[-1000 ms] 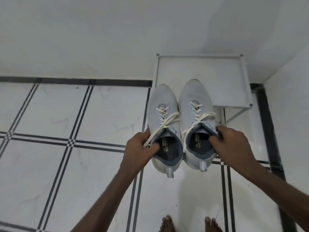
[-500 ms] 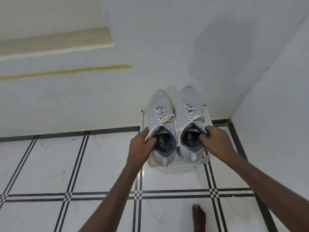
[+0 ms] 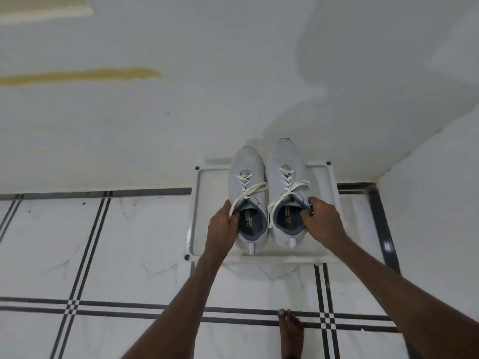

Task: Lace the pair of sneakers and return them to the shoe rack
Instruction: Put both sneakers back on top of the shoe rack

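From the head camera, the left hand is gripping the collar of the left sneaker, thumb hooked inside the opening, while the right hand is pinching the outer collar edge of the right sneaker the same way. Both laced shoes are sitting side by side on the white shoe rack, toes pointing at the wall, probably so the pair lands square. The loose lace ends are trailing over the tongues. A bare foot is standing on the tiled floor.
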